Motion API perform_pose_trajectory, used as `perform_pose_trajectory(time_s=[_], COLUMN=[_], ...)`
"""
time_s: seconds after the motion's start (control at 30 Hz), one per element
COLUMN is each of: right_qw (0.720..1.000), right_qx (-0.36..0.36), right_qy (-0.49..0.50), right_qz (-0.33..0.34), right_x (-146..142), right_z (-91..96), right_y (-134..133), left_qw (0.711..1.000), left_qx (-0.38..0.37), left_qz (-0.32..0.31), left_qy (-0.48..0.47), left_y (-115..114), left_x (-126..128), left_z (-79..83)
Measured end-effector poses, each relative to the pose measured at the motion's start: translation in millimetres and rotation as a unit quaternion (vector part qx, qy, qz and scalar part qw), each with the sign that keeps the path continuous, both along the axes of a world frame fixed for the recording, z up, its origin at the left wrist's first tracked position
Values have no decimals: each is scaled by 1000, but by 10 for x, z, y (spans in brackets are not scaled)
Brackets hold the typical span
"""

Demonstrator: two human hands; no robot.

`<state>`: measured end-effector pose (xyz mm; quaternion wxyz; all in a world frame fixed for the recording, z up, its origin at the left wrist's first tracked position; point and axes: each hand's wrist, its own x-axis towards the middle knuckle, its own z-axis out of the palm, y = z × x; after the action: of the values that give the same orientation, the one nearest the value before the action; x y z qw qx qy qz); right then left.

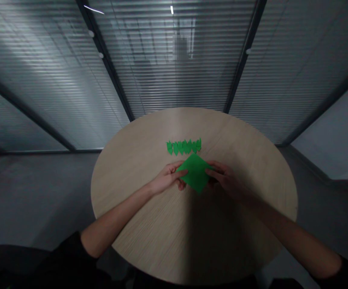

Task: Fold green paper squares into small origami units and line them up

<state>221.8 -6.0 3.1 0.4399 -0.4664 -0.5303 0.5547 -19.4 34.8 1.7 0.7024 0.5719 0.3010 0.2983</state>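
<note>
A flat sheet of green paper (195, 171) is held up over the middle of the table, turned so that its corners point up, down and sideways. My left hand (171, 176) pinches its left corner, thumb on top and fingers behind. At the right corner my right hand (221, 176) grips it the same way; its fingers are partly hidden in shadow. Just beyond the sheet lies a row of several small folded green paper pieces (183, 147), set side by side with pointed ends. Neither hand touches that row.
The round light wood table (143, 233) spans the centre, with a dark shadow across its near right part. Behind it stands a glass partition with blinds (180, 80) and dark frames. Grey floor (41, 188) shows at the left.
</note>
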Motion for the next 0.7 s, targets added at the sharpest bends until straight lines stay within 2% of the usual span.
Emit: perform_pose_trajectory(time_s=[0.17,0.33,0.43,0.6,0.7], right_qw=[999,1000,999,994,992], right_qx=[-19,-20,-20,-51,-58], right_qy=[26,14,18,81,44], right_qz=[4,8,22,58,105], right_x=[2,9,25,32,15], right_z=[27,8,-43,-95,-31], right_y=[-4,-17,-29,-63,-84], left_qw=[997,994,994,997,999], left_qx=[-55,-77,-72,-54,-36], left_qz=[32,52,64,53,25], left_qy=[-42,-57,-50,-34,-21], left_y=[-16,-10,-11,-33,-56], left_x=[4,3,9,25,27], left_z=[41,55,49,38,29])
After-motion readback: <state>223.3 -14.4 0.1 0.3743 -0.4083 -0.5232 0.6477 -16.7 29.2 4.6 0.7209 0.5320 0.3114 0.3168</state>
